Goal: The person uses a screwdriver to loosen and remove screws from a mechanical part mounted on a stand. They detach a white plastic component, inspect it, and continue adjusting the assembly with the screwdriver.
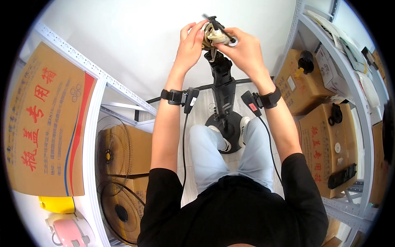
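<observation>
At the top of a black stand (pixel 224 88), a bare fan motor (pixel 217 38) sits with its metal housing exposed and dark rods or wires sticking out. My left hand (pixel 190 46) closes on the motor's left side, fingers upright and pressed against it. From the right, my right hand (pixel 246 50) grips the motor near a small pale round part, its thumb below and its fingers above. Just what lies under the right fingertips is hidden. The stand's round black base (pixel 235 133) rests on the floor between my feet.
Wire fan guards (pixel 113 154) lean against cartons (pixel 138 144) at the left. A large carton (pixel 49 123) and a pink appliance (pixel 72 230) occupy the left shelf. Right-hand cartons (pixel 343 131) carry a black cup-like part (pixel 305 61), a black ring-shaped part (pixel 335 114) and a long black panel (pixel 342 176).
</observation>
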Demonstrator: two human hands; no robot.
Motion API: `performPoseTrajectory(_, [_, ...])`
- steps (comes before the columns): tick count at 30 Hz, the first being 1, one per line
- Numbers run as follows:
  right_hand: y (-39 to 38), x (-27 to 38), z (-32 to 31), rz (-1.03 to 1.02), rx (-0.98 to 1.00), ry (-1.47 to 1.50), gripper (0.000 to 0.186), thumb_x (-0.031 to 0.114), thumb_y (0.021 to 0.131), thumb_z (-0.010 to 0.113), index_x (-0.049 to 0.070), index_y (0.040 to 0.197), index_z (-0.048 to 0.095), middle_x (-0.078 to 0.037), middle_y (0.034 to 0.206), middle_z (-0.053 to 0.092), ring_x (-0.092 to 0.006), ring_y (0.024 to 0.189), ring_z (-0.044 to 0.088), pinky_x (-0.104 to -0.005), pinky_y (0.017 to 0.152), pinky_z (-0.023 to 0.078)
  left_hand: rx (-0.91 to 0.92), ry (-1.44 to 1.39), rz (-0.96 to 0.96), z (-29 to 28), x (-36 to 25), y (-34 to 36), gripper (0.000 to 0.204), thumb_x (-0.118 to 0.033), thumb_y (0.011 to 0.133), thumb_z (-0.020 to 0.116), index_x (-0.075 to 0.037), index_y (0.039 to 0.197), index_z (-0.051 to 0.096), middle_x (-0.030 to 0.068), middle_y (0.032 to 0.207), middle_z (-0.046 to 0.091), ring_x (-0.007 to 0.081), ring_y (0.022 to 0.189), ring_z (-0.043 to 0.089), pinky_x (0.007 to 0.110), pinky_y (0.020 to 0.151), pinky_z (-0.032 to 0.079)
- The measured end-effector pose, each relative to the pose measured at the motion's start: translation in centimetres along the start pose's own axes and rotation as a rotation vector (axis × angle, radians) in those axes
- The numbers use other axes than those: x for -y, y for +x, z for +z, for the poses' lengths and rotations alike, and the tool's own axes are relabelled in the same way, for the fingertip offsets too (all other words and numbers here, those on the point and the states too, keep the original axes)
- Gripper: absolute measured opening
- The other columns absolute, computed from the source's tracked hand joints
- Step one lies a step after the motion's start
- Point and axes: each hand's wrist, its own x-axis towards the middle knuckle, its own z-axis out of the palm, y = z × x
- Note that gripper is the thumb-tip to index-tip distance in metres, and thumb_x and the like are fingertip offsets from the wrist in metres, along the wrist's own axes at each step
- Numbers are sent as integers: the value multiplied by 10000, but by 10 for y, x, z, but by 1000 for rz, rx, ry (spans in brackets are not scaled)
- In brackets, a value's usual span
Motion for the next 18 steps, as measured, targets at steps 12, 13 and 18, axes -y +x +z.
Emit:
performPoseTrajectory(12, [-11, 3, -3, 46, -85, 9, 434, 276, 721, 853, 45, 1030, 656, -165, 934, 722, -309, 879, 714, -380, 776, 565, -126, 252, 34, 6, 15, 9, 363, -372, 1043, 493, -127, 1284, 612, 161, 1302, 557, 314, 1118, 621, 408, 952, 506])
performPoseTrajectory(13, [-13, 0, -13, 107, -68, 41, 435, 278, 723, 855, 49, 1037, 658, -166, 940, 722, -311, 886, 713, -383, 782, 566, -114, 232, 2, 4, 11, 8, 361, -367, 1044, 492, -122, 1282, 611, 158, 1306, 557, 316, 1119, 620, 409, 955, 504])
performPoseTrajectory(18, [13, -7, -58, 239, -11, 148, 454, 248, 771, 848, 37, 1134, 675, -89, 875, 737, -151, 736, 681, -292, 688, 541, -95, 116, -6, 0, 0, 5, 350, -338, 1054, 473, -109, 1277, 615, 150, 1318, 561, 318, 1209, 567, 408, 1007, 471])
